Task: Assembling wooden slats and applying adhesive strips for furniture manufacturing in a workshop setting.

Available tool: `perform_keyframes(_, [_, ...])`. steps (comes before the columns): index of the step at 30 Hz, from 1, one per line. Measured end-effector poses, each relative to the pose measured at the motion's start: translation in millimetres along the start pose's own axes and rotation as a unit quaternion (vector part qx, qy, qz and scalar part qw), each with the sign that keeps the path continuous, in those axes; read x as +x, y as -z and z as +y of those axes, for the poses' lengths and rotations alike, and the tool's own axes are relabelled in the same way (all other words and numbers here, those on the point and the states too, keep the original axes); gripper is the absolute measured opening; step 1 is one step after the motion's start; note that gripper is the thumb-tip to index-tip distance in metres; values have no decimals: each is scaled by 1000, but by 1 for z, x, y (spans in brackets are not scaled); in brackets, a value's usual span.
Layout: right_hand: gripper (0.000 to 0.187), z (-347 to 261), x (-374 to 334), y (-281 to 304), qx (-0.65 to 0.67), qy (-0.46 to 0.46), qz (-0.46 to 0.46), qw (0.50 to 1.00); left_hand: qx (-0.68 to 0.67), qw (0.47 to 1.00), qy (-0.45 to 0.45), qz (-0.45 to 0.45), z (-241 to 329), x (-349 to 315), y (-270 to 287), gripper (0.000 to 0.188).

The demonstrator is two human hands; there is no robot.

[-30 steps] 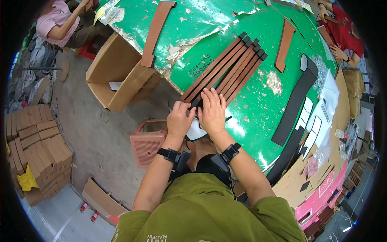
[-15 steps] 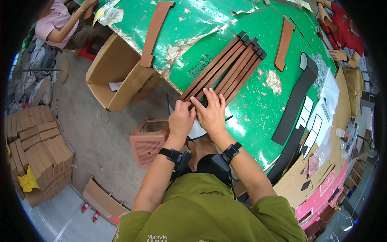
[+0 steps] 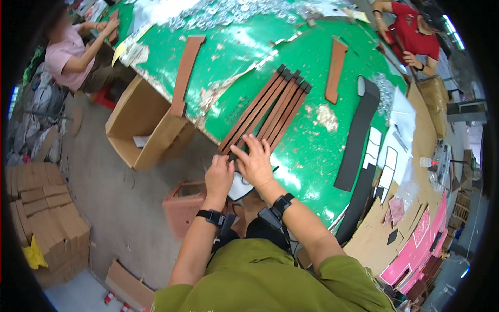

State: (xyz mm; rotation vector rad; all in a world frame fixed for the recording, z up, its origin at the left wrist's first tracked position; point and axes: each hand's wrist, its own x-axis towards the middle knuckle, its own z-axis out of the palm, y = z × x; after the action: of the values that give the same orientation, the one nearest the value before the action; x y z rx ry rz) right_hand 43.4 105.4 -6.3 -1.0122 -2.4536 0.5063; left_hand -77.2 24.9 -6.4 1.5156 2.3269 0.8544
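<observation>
A: Nearest the viewer, how do the hands stand?
B: The left hand [image 3: 219, 174] is curled, its fingertips at the near ends of the brown strips [image 3: 267, 112]; whether it pinches one cannot be told. The right hand [image 3: 254, 164] is half spread, fingertips upon the strips; its grip, too, is unclear.
A: And the strips?
B: They lie side by side on the green worktop [image 3: 306, 166], black-tipped at the far end, near ends close to the edge.
A: What could go wrong?
B: Uneven pressure could skew the row, since gaps part some strips; a pull bodyward could tip one off the edge.
A: What lies beyond?
B: A curved black strip [image 3: 358, 135] at right; farther, a left brown piece [image 3: 186, 75] and a right brown piece [image 3: 335, 73]; farthest, heaped shiny parts [image 3: 218, 14].
</observation>
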Motion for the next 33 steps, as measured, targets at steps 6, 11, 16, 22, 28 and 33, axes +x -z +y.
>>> perform_keyframes(6, [78, 13, 9, 18, 17, -185, 156, 970, 17, 999, 19, -19, -3, -7, -2, 19])
perform_keyframes(11, [92, 51, 36, 14, 46, -311, 185, 931, 20, 999, 11, -23, -3, -5, 0, 21])
perform_keyframes(16, [90, 71, 41, 4, 151, -382, 191, 892, 15, 999, 14, -41, -3, -2, 4, 21])
perform_keyframes(22, [90, 84, 35, 3, 200, -361, 203, 888, 14, 998, 14, -66, -3, 5, 8, 21])
perform_keyframes(28, [89, 80, 43, 18, 179, -393, 145, 890, 25, 995, -6, -96, -5, 11, 15, 22])
perform_keyframes(33, [86, 84, 51, 25, 128, -428, 132, 885, 82, 981, -25, -172, -3, 18, 20, 22])
